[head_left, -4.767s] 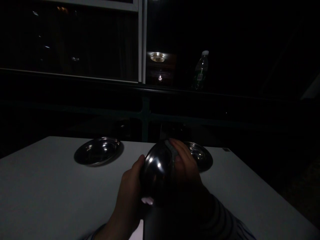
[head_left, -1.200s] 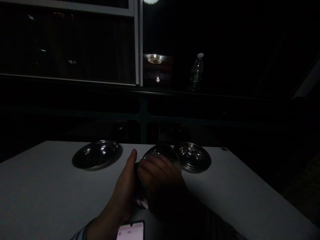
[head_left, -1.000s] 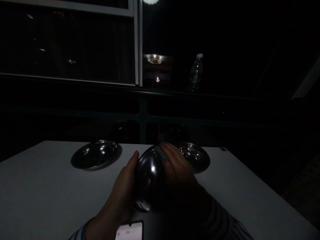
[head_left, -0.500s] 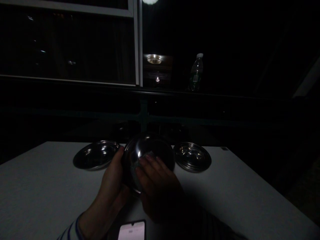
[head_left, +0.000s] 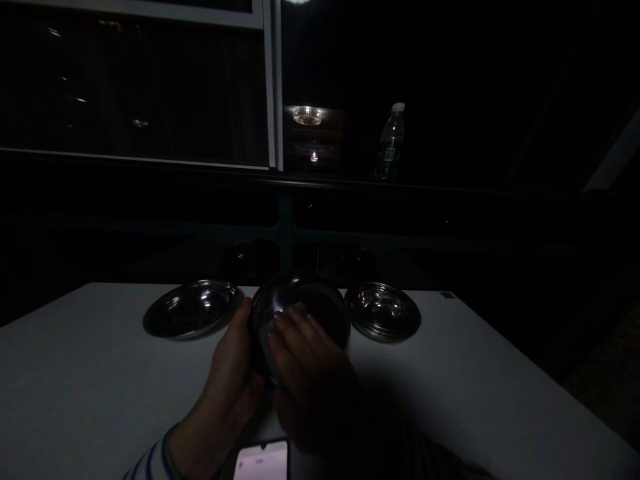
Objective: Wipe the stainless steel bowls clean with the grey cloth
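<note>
A shiny metal bowl (head_left: 323,303) is held tilted above the table, its rounded outer side towards me. My left hand (head_left: 233,373) grips its left rim, thumb along the edge. Across the bowl's surface lies my right hand (head_left: 313,360), fingers close together and pressing a greyish textured pad (head_left: 270,343) against the metal. The pad is mostly covered by the fingers, and dim light hides its exact kind. Below the hands, a phone with a lit screen (head_left: 263,463) rests on the table.
On the white table (head_left: 115,393), a wide metal bowl (head_left: 187,310) sits at the left and stacked metal bowls (head_left: 383,312) at the right. Behind, a plastic bottle (head_left: 391,143) stands by the dark window. A small dark label (head_left: 447,295) marks the table's far right corner.
My right hand has shifted slightly left and down over the bowl. The bowl's tilt has changed a little, and its bright reflection has dimmed. My left hand keeps its grip.
</note>
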Action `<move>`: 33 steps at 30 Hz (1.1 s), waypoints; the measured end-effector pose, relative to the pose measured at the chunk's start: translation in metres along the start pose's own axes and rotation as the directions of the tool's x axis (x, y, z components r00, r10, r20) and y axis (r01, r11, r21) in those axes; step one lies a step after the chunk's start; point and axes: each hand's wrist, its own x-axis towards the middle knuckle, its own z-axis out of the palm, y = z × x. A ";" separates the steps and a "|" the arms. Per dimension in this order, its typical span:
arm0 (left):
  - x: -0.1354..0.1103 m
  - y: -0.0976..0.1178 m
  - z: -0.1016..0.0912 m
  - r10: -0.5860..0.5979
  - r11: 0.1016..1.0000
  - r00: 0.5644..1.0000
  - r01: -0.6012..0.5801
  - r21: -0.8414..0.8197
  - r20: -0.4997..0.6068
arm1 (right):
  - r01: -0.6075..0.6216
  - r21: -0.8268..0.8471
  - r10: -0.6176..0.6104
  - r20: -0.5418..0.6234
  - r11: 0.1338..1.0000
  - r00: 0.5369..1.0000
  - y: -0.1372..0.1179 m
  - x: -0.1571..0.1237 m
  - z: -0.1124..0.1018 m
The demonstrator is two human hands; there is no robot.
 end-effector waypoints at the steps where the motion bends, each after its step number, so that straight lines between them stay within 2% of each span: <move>1: 0.000 -0.001 -0.001 0.004 1.000 1.000 -0.004 0.018 0.002 | 0.016 -0.002 -0.016 -0.001 1.000 1.000 0.003 0.000 -0.001; 3: -0.001 -0.002 -0.001 0.015 0.998 1.000 -0.015 0.058 0.007 | -0.015 0.012 0.015 -0.006 1.000 1.000 0.022 -0.002 -0.003; 5: -0.004 -0.005 -0.001 -0.003 0.992 1.000 -0.001 0.125 0.025 | -0.147 0.070 0.148 -0.002 0.987 0.989 0.047 -0.005 -0.007; 6: -0.006 -0.006 -0.001 -0.026 0.986 0.999 0.020 0.168 0.036 | -0.268 0.118 0.271 -0.003 0.956 0.963 0.058 -0.007 -0.010; 8: -0.010 -0.008 0.000 -0.078 0.966 0.996 0.067 0.250 0.032 | -0.471 0.225 0.478 0.022 0.853 0.878 0.073 -0.008 -0.014; 9: -0.013 -0.009 0.001 -0.097 0.956 0.995 0.086 0.281 0.025 | -0.530 0.259 0.542 0.028 0.808 0.840 0.075 -0.008 -0.015; 10: -0.015 -0.010 0.001 -0.113 0.948 0.993 0.102 0.301 0.019 | -0.546 0.273 0.563 0.022 0.792 0.826 0.074 -0.007 -0.016; 11: -0.017 -0.011 0.002 -0.132 0.941 0.991 0.122 0.315 0.009 | -0.521 0.267 0.540 0.003 0.811 0.842 0.071 -0.006 -0.017; 12: -0.019 -0.012 0.002 -0.157 0.935 0.988 0.149 0.322 -0.002 | -0.462 0.244 0.481 -0.025 0.853 0.876 0.065 -0.004 -0.017; 14: -0.021 -0.012 0.003 -0.230 0.930 0.973 0.218 0.296 0.007 | -0.295 0.172 0.310 -0.066 0.940 0.949 0.049 0.000 -0.014; 15: -0.022 -0.011 0.003 -0.267 0.931 0.963 0.249 0.267 0.031 | -0.214 0.136 0.227 -0.086 0.967 0.970 0.039 0.001 -0.013; 17: -0.021 -0.007 0.003 -0.303 0.939 0.947 0.278 0.200 0.107 | -0.116 0.074 0.124 -0.120 0.990 0.985 0.020 0.003 -0.008; 19: -0.020 -0.002 0.002 -0.292 0.953 0.941 0.270 0.139 0.170 | -0.052 0.046 0.056 -0.097 0.998 0.994 0.002 0.003 -0.004; 23: -0.017 0.004 0.001 -0.255 0.966 0.953 0.243 0.089 0.165 | 0.080 0.027 -0.078 -0.086 0.996 0.993 -0.013 0.000 -0.003; 26: -0.019 0.000 0.002 -0.239 0.967 0.965 0.227 0.113 0.106 | 0.057 -0.020 -0.058 -0.070 0.998 0.996 -0.004 0.004 -0.007; 28: -0.020 -0.005 0.003 -0.256 0.961 0.960 0.241 0.137 0.110 | 0.013 -0.028 -0.015 -0.085 1.000 0.996 0.009 0.007 -0.011; 31: -0.022 -0.010 0.003 -0.279 0.949 0.949 0.248 0.196 0.150 | -0.064 0.049 0.070 -0.122 0.997 0.990 0.030 0.008 -0.017; 33: -0.021 -0.012 0.001 -0.253 0.940 0.958 0.211 0.269 0.134 | -0.160 0.139 0.176 -0.109 0.977 0.978 0.042 0.005 -0.019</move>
